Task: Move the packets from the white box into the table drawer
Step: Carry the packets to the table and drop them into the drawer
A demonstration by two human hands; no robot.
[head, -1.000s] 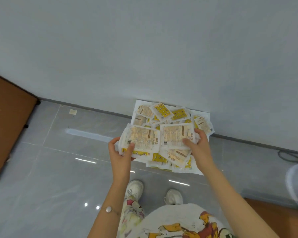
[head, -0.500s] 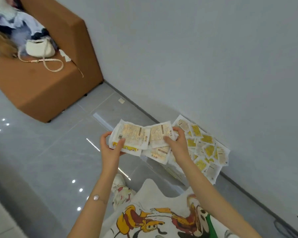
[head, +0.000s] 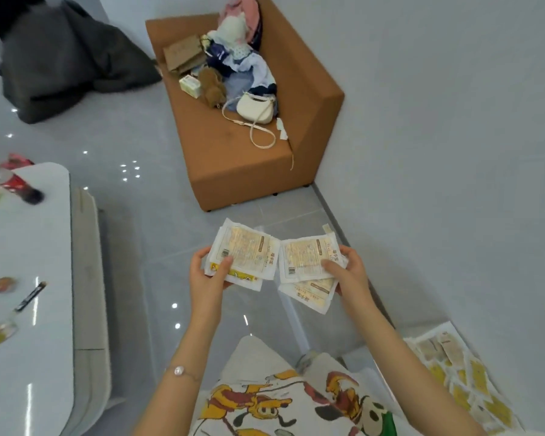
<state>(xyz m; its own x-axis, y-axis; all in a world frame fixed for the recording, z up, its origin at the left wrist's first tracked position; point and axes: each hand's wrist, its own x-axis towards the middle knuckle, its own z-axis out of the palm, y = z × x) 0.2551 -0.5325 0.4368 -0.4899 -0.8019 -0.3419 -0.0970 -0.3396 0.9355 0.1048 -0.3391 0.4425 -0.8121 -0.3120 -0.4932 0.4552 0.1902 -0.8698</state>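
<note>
Both our hands are full above the grey floor. Our left hand (head: 206, 275) grasps the left stack of packets (head: 246, 253), thumb pressed on top. Our right hand (head: 348, 272) grasps the right stack of packets (head: 306, 258) the same way. The 2 stacks sit just beside each other. More packets fill the white box (head: 444, 327) on the floor by the wall, at our right. At our left is the white table (head: 26, 309), with a cola bottle (head: 16, 184) on it. Ahead, a brown sofa (head: 249, 171) bears a white handbag (head: 255, 107).
</note>
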